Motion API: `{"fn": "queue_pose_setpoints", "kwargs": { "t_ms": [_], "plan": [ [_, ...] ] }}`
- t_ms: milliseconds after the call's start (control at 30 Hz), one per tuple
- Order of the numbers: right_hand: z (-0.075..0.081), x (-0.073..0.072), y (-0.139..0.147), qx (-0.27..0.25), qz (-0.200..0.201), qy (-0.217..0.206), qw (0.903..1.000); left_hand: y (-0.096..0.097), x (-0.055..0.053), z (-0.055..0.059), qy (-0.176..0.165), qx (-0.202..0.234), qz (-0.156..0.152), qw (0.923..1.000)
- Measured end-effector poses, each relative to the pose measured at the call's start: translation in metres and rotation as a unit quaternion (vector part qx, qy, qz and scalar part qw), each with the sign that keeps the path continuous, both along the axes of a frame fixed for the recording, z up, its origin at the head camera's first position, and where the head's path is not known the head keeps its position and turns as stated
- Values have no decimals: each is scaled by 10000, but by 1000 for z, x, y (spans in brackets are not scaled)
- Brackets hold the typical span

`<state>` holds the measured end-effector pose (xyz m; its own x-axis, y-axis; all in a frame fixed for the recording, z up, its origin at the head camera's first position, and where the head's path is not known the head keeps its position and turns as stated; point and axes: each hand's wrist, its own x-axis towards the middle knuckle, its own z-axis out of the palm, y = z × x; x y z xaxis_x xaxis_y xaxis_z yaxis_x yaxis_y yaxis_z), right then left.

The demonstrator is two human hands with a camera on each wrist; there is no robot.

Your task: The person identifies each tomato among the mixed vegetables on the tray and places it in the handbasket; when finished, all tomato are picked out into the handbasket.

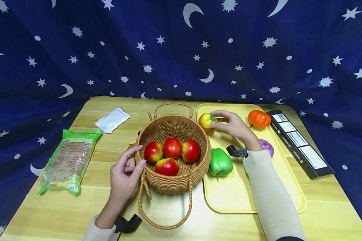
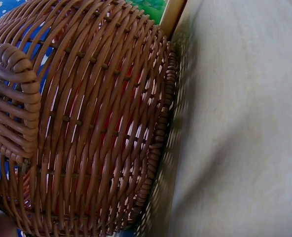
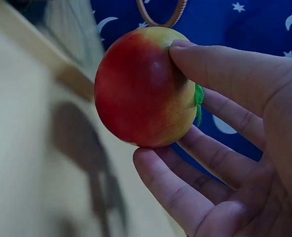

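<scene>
My right hand (image 1: 233,125) pinches a round red-and-yellow fruit (image 1: 205,121) with a green leafy top, over the back left part of the yellow tray (image 1: 229,201). In the right wrist view, thumb and fingers hold the fruit (image 3: 141,89) clear of the surface. A brown wicker basket (image 1: 169,184) stands left of the tray, its front handle folded down. Several similar red-and-yellow fruits (image 1: 172,148) lie inside it. My left hand (image 1: 125,174) grips the basket's left rim, thumb near the handle joint. In the left wrist view the woven wall (image 2: 96,113) hides most of that hand.
On the tray are a green bell pepper (image 1: 221,163), an orange pumpkin (image 1: 259,118) and a purple vegetable (image 1: 266,147) partly behind my right forearm. A long black box (image 1: 300,144) leans over the tray's right edge. A green-edged packet (image 1: 70,160) and a white pouch (image 1: 112,119) lie at left.
</scene>
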<state>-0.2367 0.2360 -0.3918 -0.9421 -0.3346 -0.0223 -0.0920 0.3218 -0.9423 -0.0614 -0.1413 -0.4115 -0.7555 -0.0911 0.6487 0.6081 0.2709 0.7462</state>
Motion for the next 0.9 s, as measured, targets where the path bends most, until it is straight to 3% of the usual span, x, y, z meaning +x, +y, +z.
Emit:
{"fn": "queue_pose_setpoints", "kwargs": {
  "t_ms": [167,600,900],
  "plan": [
    [8,3,0,178,-83,244,9995,-1,0,-2,-14,10,-10,10000],
    [29,10,10,-64,-254,358,9990,-2,0,-3,-46,-1,-19,10000],
    [53,25,10,-93,-231,523,9983,-2,0,-3,-28,15,-41,10000]
  ]
}}
